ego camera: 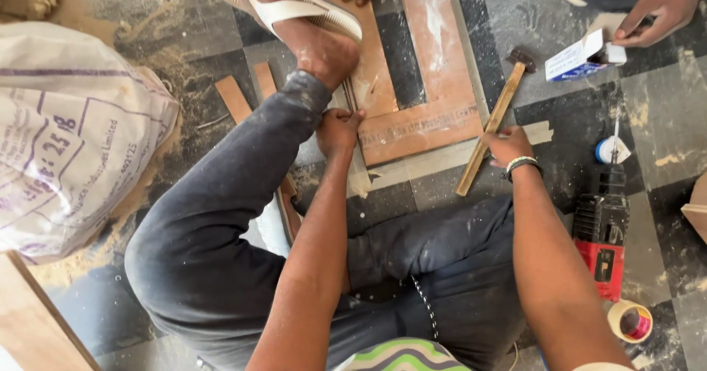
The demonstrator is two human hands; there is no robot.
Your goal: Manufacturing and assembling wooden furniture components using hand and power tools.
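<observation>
Hammer (495, 124) is lying diagonally on the floor (663, 120), handle end meeting the right hand (508, 144), which is grasping it; left hand (337, 130) is gripping the wooden frame (420, 124) corner.

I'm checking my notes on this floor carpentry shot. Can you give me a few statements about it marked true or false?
1. The right hand is on the wooden handle of the hammer. True.
2. The left hand holds the power drill. False: it rests at the corner of the wooden frame; the red and black power drill lies untouched on the floor.
3. A sandalled foot presses on the frame. True.
4. The roll of tape sits on the frame. False: it lies on the floor near the drill.
5. Another person's hand holds a small box. True.
</observation>
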